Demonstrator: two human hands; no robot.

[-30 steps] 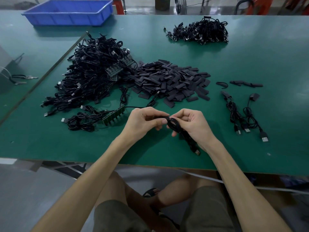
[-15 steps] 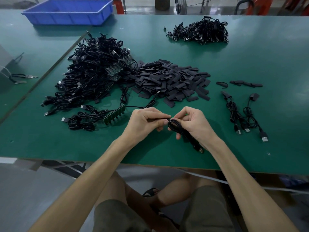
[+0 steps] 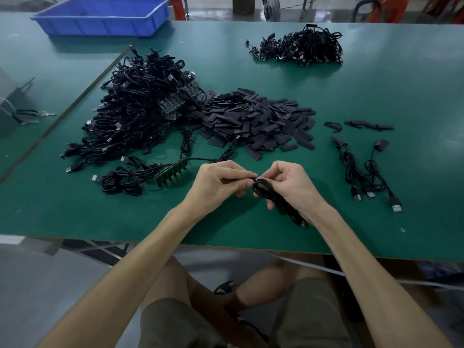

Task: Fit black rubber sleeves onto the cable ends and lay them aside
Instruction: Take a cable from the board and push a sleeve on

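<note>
Both hands meet close together just above the near part of the green tabletop (image 3: 75,209), their fingertips almost touching. The left hand (image 3: 221,183) has its fingers curled and pinches a thin black strip between thumb and forefinger; whether that strip is a sleeve or the end of the cable is too small to tell. The right hand (image 3: 295,188) grips a looped black cable (image 3: 263,190), pinching it at the top next to the left thumb. The rest of the cable runs down under the palm, and its metal plug (image 3: 303,224) sticks out below the wrist. Beyond the hands, in the middle of the tabletop, lies a heap of sleeves (image 3: 256,121), flat and black. A big tangle of cables (image 3: 140,109) touches the heap's left side. In front of that tangle, just left of the left hand, sits a small green board (image 3: 172,172) with several cables joined to it. Well to the right of the hands, a few cables laid aside (image 3: 364,172) lie side by side, with black covers on their far ends and plugs toward the near edge. A few loose sleeves (image 3: 369,125) lie just beyond them. A smaller pile of cables (image 3: 301,47) sits at the far side, and a blue tray (image 3: 100,16) stands at the far left.
</note>
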